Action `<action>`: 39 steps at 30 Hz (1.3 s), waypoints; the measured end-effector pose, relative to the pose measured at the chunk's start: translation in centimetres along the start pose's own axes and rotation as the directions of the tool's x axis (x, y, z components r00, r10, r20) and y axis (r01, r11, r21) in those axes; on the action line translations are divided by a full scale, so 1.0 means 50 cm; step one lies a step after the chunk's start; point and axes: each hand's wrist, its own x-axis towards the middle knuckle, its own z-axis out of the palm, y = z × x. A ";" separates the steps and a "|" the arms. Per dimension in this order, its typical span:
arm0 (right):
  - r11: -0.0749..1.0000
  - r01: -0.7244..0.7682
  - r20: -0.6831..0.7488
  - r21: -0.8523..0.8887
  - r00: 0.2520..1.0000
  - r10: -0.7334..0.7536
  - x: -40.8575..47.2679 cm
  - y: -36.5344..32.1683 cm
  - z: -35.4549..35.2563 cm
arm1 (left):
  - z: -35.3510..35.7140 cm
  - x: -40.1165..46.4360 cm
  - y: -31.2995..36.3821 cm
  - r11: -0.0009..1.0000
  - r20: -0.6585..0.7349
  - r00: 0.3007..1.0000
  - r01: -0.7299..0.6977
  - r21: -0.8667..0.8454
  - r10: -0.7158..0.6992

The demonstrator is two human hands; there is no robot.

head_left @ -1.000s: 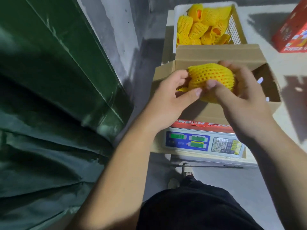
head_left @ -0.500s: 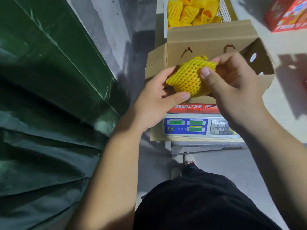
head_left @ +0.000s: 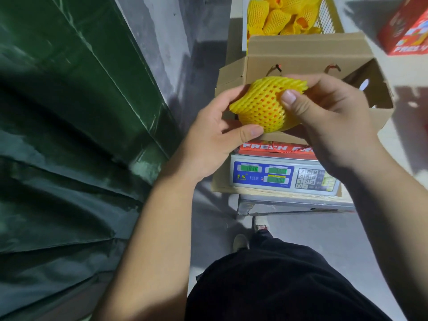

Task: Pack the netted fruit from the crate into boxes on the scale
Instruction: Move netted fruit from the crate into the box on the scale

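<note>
Both my hands hold one orange fruit in yellow foam netting point(head_left: 261, 107) above the near edge of an open cardboard box point(head_left: 301, 52). My left hand point(head_left: 215, 135) cups the fruit from the left and below, thumb under it. My right hand point(head_left: 331, 121) grips it from the right, thumb pressed on the net. The box stands on a digital scale point(head_left: 282, 174) with green displays. Behind the box, a white crate point(head_left: 328, 17) holds several more netted fruits point(head_left: 275, 17).
A dark green tarpaulin point(head_left: 69, 135) fills the left side, against a grey wall. A red fruit carton point(head_left: 407, 31) lies at the upper right on the pale surface. The scale rests on a metal stand point(head_left: 294, 207) over grey floor; my dark trousers and shoes show below.
The fruit came down and toward me from over the box interior, and both hands have turned it so the net's open end points up right. The view has shifted closer.
</note>
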 end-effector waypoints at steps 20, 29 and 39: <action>0.870 0.080 -0.170 -0.486 0.968 -0.184 0.047 -0.006 -0.077 | 0.027 0.023 0.035 0.965 -0.160 0.987 0.039 0.261 0.003; 0.444 -0.142 -0.169 -0.885 0.985 -0.020 0.129 0.065 -0.189 | 0.027 0.023 0.034 0.916 -0.105 0.989 0.137 0.378 -0.105; 0.241 -0.259 -0.248 -0.935 0.966 0.075 0.147 0.057 -0.204 | 0.020 0.023 0.026 0.873 -0.067 0.987 0.163 0.459 -0.149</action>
